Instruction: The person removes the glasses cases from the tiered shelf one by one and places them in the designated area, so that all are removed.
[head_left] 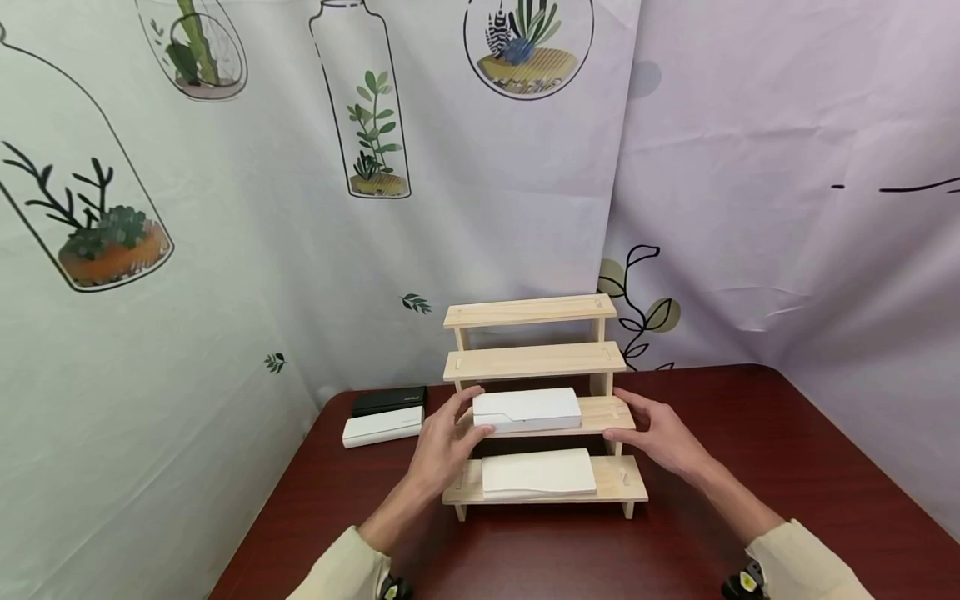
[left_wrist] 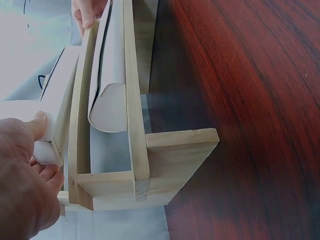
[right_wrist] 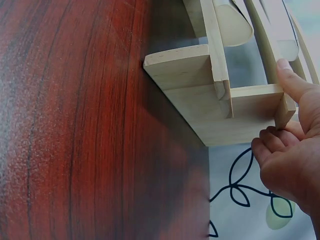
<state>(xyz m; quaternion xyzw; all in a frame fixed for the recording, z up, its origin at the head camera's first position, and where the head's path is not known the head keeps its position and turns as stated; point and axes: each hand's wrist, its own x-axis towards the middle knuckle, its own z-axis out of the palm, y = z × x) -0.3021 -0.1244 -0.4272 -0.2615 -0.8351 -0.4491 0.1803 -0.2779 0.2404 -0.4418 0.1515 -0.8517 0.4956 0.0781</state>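
A four-step wooden rack stands on the table. On its second step from the bottom lies a white glasses case with a curved flap line. My left hand holds that case's left end, the thumb on its near face and the other fingers curled around the end. At the right end of the same step, my right hand grips the board, thumb on the front edge and fingers behind. A cream glasses case rests on the bottom step, below both hands.
At the table's back left lie a black case and another white case, side by side. The dark red table ends against a pale cloth backdrop printed with plants in jars. The upper two steps sit behind the held case.
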